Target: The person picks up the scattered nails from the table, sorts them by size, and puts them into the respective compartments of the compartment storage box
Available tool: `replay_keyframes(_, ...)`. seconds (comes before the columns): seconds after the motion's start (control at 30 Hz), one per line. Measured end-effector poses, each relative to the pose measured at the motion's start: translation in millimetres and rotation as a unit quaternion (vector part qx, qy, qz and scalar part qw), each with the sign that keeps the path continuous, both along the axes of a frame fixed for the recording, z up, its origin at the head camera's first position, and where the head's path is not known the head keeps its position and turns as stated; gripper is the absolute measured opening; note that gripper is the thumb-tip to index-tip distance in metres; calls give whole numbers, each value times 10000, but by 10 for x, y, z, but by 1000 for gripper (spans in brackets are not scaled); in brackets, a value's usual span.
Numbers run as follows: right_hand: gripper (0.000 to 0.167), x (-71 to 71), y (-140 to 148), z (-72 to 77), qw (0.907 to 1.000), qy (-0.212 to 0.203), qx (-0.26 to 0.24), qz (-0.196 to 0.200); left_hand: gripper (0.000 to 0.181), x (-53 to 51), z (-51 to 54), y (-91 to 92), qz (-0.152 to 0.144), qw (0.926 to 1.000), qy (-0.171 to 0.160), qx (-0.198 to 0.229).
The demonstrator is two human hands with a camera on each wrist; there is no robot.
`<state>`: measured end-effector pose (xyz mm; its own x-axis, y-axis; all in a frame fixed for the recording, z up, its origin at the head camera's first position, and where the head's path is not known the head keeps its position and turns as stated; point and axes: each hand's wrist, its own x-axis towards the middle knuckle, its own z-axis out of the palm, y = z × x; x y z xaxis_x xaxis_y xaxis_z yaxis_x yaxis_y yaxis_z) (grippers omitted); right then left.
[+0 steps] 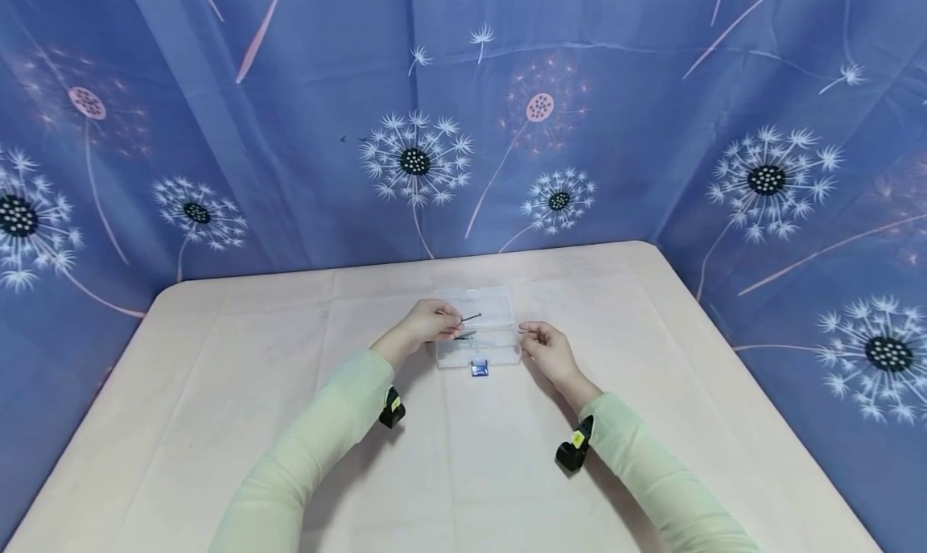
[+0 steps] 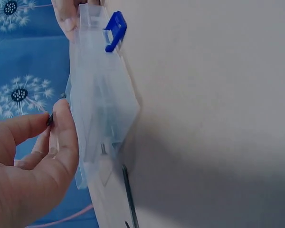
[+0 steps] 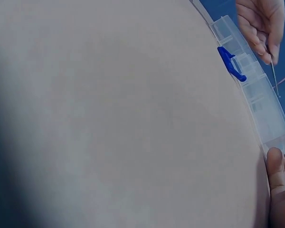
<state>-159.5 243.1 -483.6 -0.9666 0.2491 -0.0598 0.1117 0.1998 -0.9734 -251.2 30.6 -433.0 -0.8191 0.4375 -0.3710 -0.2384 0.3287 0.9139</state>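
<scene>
A clear plastic box [image 1: 500, 353] with a blue latch [image 1: 479, 368] stands with its lid [image 1: 487, 302] raised. My left hand [image 1: 427, 321] pinches a thin dark rod [image 1: 471, 317] between thumb and finger, above the box's left part. Small dark pieces [image 1: 465, 336] show inside, below that hand. At the right end, my right hand [image 1: 552, 353] grips the box's side with thumb and fingertips. In the right wrist view, my right hand [image 3: 281, 183] is at the box's lower end, and my left hand [image 3: 262, 26] holds the rod [image 3: 275, 78].
Another long dark rod [image 2: 129, 194] lies on the table by the box's left end, with a second tip beside it. The pale tablecloth [image 1: 463, 472] reaches back to a blue dandelion-patterned curtain [image 1: 304, 175] around the table.
</scene>
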Motion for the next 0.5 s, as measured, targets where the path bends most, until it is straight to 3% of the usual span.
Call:
replay_keyframes(0.27,28,-31,-31,-14,10000,36,22,-26,19,16,24,57,-593,9980,68,-193)
replay_keyframes(0.5,30,-11,-20,-10,10000,50,-48,-18,16,42,46,54,-702,9966,194,-390)
